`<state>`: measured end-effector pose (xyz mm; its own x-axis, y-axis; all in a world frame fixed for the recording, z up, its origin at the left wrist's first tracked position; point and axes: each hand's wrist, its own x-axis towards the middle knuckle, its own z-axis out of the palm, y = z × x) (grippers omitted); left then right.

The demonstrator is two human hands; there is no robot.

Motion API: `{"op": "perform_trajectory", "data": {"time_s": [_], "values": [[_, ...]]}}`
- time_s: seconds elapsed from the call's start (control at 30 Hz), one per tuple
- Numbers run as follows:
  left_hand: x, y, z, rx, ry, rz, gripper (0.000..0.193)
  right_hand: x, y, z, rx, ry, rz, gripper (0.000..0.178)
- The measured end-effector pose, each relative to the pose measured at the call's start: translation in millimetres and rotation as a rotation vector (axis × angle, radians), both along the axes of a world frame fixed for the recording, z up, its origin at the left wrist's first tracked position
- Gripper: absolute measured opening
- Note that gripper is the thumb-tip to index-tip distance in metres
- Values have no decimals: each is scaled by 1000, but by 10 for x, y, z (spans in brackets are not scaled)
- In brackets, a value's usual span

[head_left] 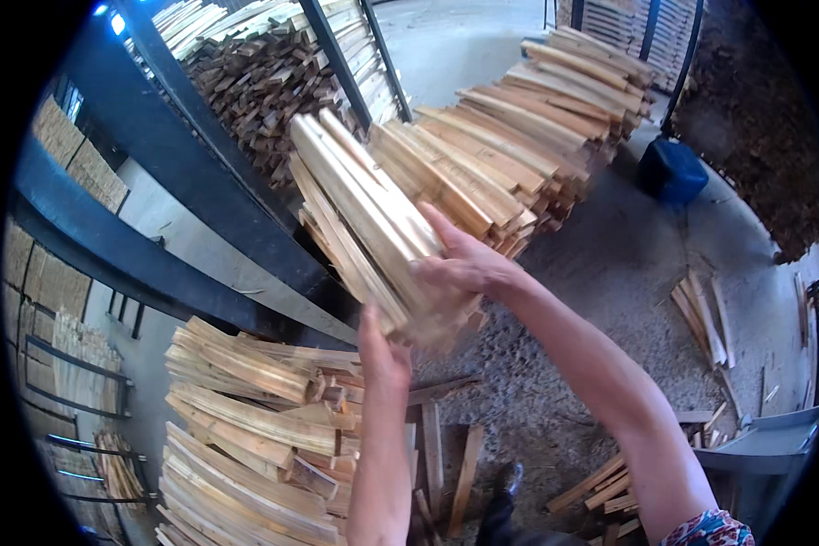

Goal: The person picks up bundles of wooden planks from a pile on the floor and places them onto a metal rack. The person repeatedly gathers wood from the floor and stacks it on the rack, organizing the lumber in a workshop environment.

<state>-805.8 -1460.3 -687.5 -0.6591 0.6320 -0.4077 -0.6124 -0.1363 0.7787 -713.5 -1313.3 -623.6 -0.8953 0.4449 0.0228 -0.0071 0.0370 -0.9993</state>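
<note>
Between my two hands is a bundle of wooden slats [359, 205], tilted with its far end up and to the left. My left hand [382, 353] grips it from the left near its close end. On the other side, my right hand [464, 257] is clasped round the bundle, thumb on top. The close end of the slats is blurred. Just beyond the bundle runs a long stack of wooden slats [491, 150], reaching to the far right. Below and to the left lies another stack of slats [246, 446], beside my left forearm.
Dark blue steel beams [177, 155] cross the left side. A dark heap of wood pieces [259, 91] stands behind them. A blue canister [672, 171] is on the floor at the right. Loose slats [701, 314] lie near it. A grey metal edge [764, 437] juts in at the lower right.
</note>
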Motion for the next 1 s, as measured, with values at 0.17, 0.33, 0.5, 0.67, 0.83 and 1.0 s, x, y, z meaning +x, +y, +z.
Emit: {"op": "perform_trajectory", "data": {"time_s": [0.17,0.33,0.5,0.67,0.83,1.0], "values": [[550,-728,-1012,-406,69,-50,43,-291,-259,-1472,769,-540,-176,66],[869,-1198,-1443,-529,-106,-100,35,160,-761,-1945,631,-179,-288,64],[1558,-1189,-1775,-540,-192,-233,28,2020,-2068,-2736,126,-666,-73,43],[1891,-1375,-1930,-674,33,-424,28,3524,-3535,-2696,-282,-987,57,38],[2298,-1534,-2161,-708,237,-706,29,4500,-4336,-2831,-583,-1102,-186,39],[3166,-1673,-2631,-719,371,-1096,32,5404,-4910,-3191,-923,-936,-901,40]]}}
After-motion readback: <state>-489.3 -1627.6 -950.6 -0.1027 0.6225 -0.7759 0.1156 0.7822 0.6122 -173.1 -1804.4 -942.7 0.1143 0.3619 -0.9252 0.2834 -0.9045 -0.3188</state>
